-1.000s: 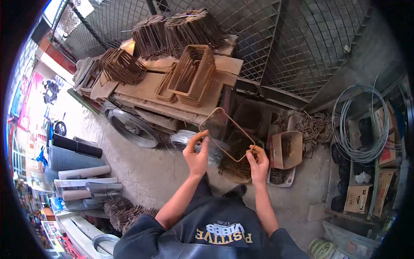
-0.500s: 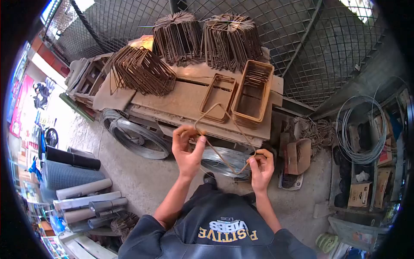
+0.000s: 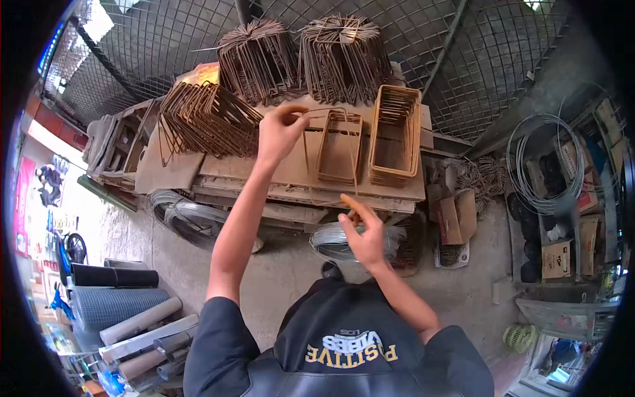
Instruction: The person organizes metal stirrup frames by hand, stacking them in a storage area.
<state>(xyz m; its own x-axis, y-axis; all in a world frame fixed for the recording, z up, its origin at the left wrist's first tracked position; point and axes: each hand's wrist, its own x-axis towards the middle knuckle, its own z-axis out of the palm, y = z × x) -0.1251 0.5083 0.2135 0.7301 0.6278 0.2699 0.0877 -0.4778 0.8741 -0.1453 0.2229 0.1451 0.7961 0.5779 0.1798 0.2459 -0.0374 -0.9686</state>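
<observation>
My left hand (image 3: 280,135) is raised over the wooden bench, its thumb and fingers pinching a thin rectangular steel stirrup (image 3: 352,159) near an upper corner. The stirrup is tilted and hangs in front of a small stack of rectangular stirrups (image 3: 322,155). Below it, near its lower end, my right hand (image 3: 366,238) has thumb and forefinger apart with nothing visible between them. A taller stack of rectangular stirrups (image 3: 375,152) stands just right of the small one.
Bundles of bent stirrups (image 3: 258,63) stand along the back of the bench (image 3: 264,173), before a mesh fence. Coils of wire (image 3: 331,238) lie below its front edge. A cardboard box (image 3: 456,221) sits to the right, rolls of mesh (image 3: 122,308) to the left.
My left hand has moved up and forward over the bench with the stirrup. My right hand has let go of the stirrup's other side and shifted slightly left. The view has shifted a little.
</observation>
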